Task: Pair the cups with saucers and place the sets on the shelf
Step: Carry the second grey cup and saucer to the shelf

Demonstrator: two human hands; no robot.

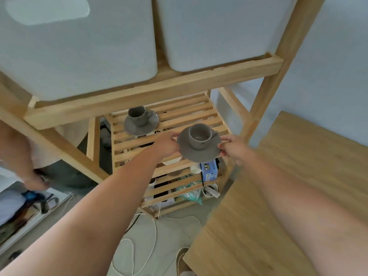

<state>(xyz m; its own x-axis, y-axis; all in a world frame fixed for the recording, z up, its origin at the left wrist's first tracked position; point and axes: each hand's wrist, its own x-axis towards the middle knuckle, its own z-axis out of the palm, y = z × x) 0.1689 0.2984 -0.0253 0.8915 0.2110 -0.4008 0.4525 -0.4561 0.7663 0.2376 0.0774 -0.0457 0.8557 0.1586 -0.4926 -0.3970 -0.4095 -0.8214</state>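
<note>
A grey cup (199, 135) stands upright on a grey saucer (185, 150) over the front right of a slatted wooden shelf (179, 116). My left hand (166, 144) grips the saucer's left rim and my right hand (233, 148) grips its right rim. Whether the saucer rests on the slats or hangs just above them I cannot tell. Further back on the left of the same shelf sits a second grey cup (137, 116) on its own grey saucer (151, 126).
Two white bins (209, 32) fill the shelf level above, close over my hands. Lower shelves hold a blue box (209, 171), paper cups and bags. A wooden table (288, 196) lies at the right. Another person's arm (18, 154) is at the left. White cords trail on the floor.
</note>
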